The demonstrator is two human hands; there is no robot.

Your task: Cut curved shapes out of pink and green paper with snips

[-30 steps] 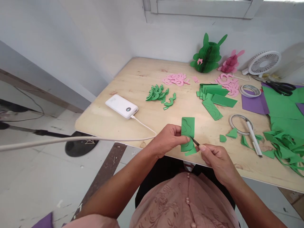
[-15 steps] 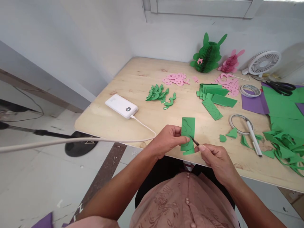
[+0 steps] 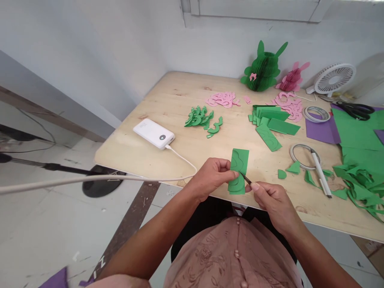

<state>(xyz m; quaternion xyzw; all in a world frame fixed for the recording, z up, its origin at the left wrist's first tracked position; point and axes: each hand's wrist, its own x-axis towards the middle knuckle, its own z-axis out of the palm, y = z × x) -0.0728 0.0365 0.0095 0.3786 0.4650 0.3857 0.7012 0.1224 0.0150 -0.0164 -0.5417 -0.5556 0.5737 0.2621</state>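
A green paper strip (image 3: 240, 158) with curved outlines drawn on it is pinched in my left hand (image 3: 213, 177), thumb on its face. My right hand (image 3: 271, 198) is closed round a pair of scissors (image 3: 247, 180); the handles are hidden in the fingers. The dark blades reach the strip's right side near my left thumb, and a cut shows there. Beyond my hands lie marked green strips (image 3: 268, 137), folded green paper pieces (image 3: 283, 127) and a pile of cut green curved shapes (image 3: 198, 117).
A white power bank (image 3: 154, 133) with a cable lies left. Pink cutouts (image 3: 223, 99), a green paper rabbit (image 3: 263, 72), a pink one (image 3: 292, 78) and a fan (image 3: 334, 78) stand behind. Tape rolls (image 3: 316, 115), a marker (image 3: 321, 174), black-handled scissors (image 3: 357, 110) and green scraps (image 3: 363, 184) lie right.
The green strip has tilted slightly, its top shifting to the right. Both hands stay in nearly the same place, with the scissors still at the strip's right side.
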